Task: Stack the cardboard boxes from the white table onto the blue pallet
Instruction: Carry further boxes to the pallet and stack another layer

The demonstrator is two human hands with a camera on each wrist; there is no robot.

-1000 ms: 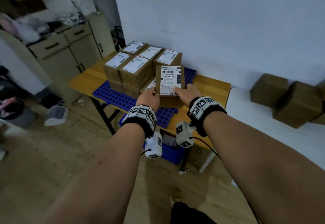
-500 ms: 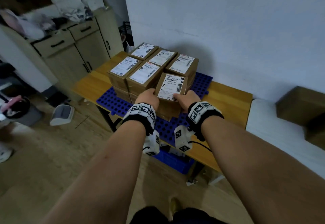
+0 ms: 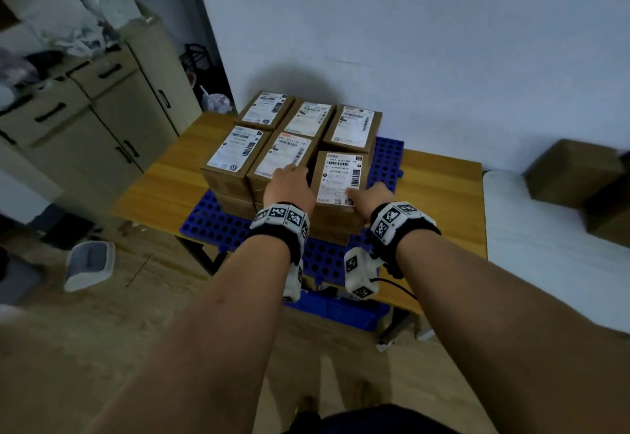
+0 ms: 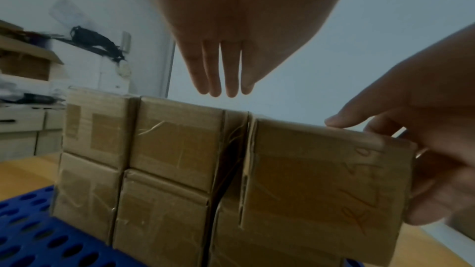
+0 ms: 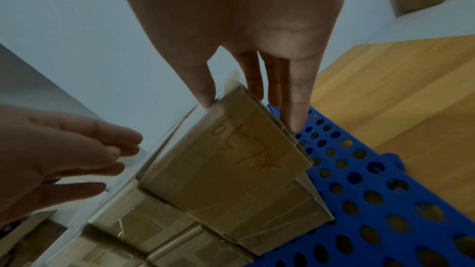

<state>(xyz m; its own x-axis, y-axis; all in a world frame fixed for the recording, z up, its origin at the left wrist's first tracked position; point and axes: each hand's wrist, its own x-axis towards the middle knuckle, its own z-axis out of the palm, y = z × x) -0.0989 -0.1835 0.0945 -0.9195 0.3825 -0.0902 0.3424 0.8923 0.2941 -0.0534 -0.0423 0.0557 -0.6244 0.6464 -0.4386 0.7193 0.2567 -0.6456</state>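
Observation:
Several labelled cardboard boxes are stacked on the blue pallet (image 3: 218, 225), which lies on a wooden table. The front-right cardboard box (image 3: 341, 174) sits on top of the stack beside its neighbours. My right hand (image 3: 370, 195) holds its near right corner, thumb on the top edge and fingers down the right side (image 5: 295, 109). My left hand (image 3: 289, 183) hovers over the neighbouring box, fingers straight (image 4: 223, 80), touching nothing. The box's front face (image 4: 316, 170) bears orange writing. More brown boxes (image 3: 572, 171) stand on the white table (image 3: 545, 256) at the right.
The wooden table (image 3: 439, 195) has bare pallet and wood to the right of the stack. A beige cabinet (image 3: 102, 120) stands at the left, a white bin (image 3: 88, 263) on the floor, a blue crate (image 3: 341, 311) under the table.
The box came down onto the front right of the stack. My left hand let go of it and lifted over the neighbouring box. My right hand stays on it.

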